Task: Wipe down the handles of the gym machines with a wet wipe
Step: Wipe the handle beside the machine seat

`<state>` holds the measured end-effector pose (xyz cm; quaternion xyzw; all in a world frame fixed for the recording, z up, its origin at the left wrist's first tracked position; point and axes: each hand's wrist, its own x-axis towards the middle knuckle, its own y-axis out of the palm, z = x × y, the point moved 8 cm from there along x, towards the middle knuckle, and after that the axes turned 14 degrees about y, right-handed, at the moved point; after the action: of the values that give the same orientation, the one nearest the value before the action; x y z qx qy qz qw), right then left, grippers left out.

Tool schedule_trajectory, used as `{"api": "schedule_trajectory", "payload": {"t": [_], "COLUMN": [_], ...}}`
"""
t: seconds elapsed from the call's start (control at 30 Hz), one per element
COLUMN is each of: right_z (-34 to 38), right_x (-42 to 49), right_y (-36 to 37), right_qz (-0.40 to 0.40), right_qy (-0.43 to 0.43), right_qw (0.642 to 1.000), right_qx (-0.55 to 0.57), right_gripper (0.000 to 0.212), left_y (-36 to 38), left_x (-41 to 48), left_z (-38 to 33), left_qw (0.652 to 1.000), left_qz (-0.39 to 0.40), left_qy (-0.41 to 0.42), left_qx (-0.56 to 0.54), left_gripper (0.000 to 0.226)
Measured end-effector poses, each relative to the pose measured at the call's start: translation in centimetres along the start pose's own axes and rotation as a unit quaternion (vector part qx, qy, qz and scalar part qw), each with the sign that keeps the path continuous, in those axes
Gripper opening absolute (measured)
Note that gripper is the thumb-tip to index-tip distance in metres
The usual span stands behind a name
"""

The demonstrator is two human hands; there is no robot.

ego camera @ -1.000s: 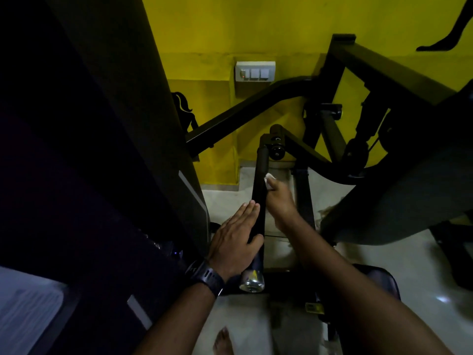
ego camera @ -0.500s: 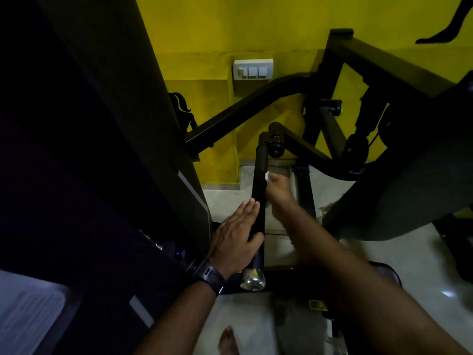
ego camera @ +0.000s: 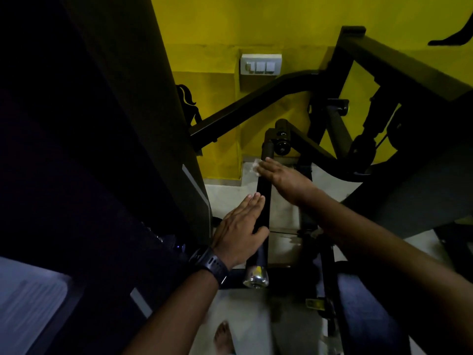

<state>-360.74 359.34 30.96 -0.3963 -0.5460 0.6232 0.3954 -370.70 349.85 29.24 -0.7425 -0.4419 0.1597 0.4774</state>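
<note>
A: What's the left hand (ego camera: pixel 240 234) doing, the one w/ the watch (ego camera: pixel 212 265)?

B: Bracing, I'd say. Fingers straight, laid along the left side of the black handle (ego camera: pixel 263 201), thumb across its front. It's flat contact, no real grip. Prob. stops the bar swinging while it's rubbed.

A: Why so low down?

B: Leaves the upper stretch free. It sits just above the shiny end cap (ego camera: pixel 256 276), the end nearest the person.

A: And the wet wipe (ego camera: pixel 254 167)?

B: Up near the far end of the handle. It's a white scrap poking out on the bar's left side, under the fingertips of the right hand (ego camera: pixel 284 175).

A: Clenched round it?

B: Doesn't look so. Fingers are stretched across the bar, pressing the wipe on. Thumb's hidden, and it's a bit blurred there. Flat fingers spread the wipe over more surface, imo.

A: How far along?

B: Too dark to tell what's clean. The bit under the left hand will need a pass, so that hand would have to shift.

A: Anything further right?

B: Rest of the machine frame (ego camera: pixel 384 62), w/ the yellow wall (ego camera: pixel 217 34) behind.
</note>
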Motion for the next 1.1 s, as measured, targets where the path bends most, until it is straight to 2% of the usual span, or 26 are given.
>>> {"api": "schedule_trajectory", "payload": {"t": [0.13,0.3,0.43,0.53,0.7,0.8,0.83,0.9,0.97,1.03,1.1], "right_z": [0.4,-1.1,-0.9,-2.4,-0.6,-1.3,-1.4,-1.4,-2.2,-2.9,-3.1], "right_x": [0.1,2.2,2.5,4.1,3.6,3.7,3.7,2.8,1.1,0.2,0.8], "right_y": [0.9,1.2,1.5,1.0,1.8,0.9,0.8,1.0,2.0,3.3,3.6], "right_qz": [0.006,-0.001,0.005,0.009,0.011,0.007,-0.007,-0.065,-0.095,-0.050,-0.002], "right_qy": [-0.061,-0.016,-0.044,0.003,-0.049,0.041,0.085,0.163,0.251,0.338,0.366], "right_qw": [0.997,0.996,0.994,0.994,0.995,0.999,0.995,0.961,0.891,0.802,0.729], "right_qx": [-0.046,-0.089,-0.101,-0.110,-0.081,-0.012,0.044,0.212,0.365,0.491,0.578], "right_gripper": [0.062,0.071,0.069,0.072,0.063,0.070,0.071,0.065,0.057,0.051,0.043], "left_y": [0.2,0.2,0.1,0.1,0.1,0.2,0.3,0.3,0.3,0.2,0.2], "left_x": [0.0,0.1,0.3,0.5,0.7,0.6,0.6,0.7,0.8,0.8,0.8], "left_z": [0.1,0.2,0.2,0.3,0.4,0.5,0.6,0.7,0.5,0.4,0.4], "left_qw": [1.000,1.000,1.000,1.000,1.000,1.000,1.000,1.000,1.000,1.000,1.000], "left_qz": [0.000,-0.006,-0.007,-0.007,0.006,0.007,0.009,0.009,0.005,0.003,0.003], "left_qy": [-0.001,0.004,0.005,0.003,0.002,-0.003,-0.006,-0.009,-0.011,-0.013,-0.013], "left_qx": [-0.004,-0.004,-0.001,0.000,-0.002,-0.004,-0.003,-0.004,-0.010,-0.016,-0.009], "left_gripper": [0.072,0.071,0.072,0.072,0.077,0.077,0.077,0.077,0.077,0.077,0.077]}}
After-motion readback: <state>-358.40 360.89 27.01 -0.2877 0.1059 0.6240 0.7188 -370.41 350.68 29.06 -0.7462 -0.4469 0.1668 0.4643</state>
